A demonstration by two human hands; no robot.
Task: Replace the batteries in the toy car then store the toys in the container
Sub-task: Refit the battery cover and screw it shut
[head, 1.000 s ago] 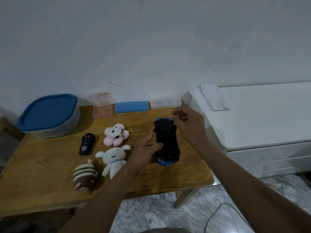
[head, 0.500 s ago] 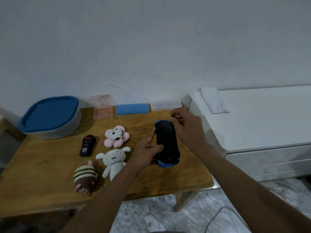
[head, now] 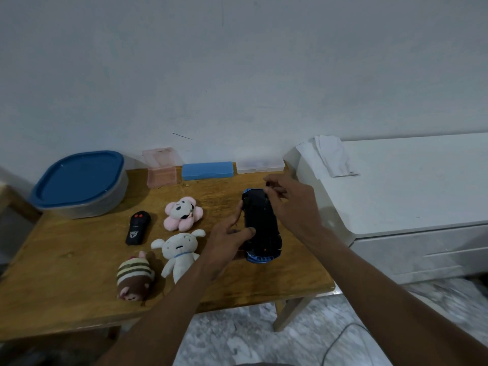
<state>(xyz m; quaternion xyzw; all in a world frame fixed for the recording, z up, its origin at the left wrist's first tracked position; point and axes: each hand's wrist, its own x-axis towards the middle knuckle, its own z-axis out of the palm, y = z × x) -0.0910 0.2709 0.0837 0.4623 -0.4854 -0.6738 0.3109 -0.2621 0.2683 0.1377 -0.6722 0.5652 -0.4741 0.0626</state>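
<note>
A blue toy car (head: 261,225) lies upside down on the wooden table (head: 66,268), black underside up. My left hand (head: 228,237) grips its left side, thumb across the underside. At the car's far end my right hand (head: 291,204) has its fingertips pinched together; what they pinch is too small to tell. A black remote (head: 137,227) lies left of three plush toys: pink flower (head: 183,213), white dog (head: 180,251), striped brown one (head: 135,276). A grey container with a blue lid (head: 79,180) stands shut at the back left.
Along the wall stand a pink clear box (head: 161,167), a blue flat case (head: 207,170) and a clear flat case (head: 260,165). A white cabinet (head: 409,196) with folded paper (head: 330,154) adjoins the table on the right. A cable lies on the marble floor.
Both hands have stayed on the overturned car. The right hand's fingers have shifted slightly at the car's far end; the car has barely moved.
</note>
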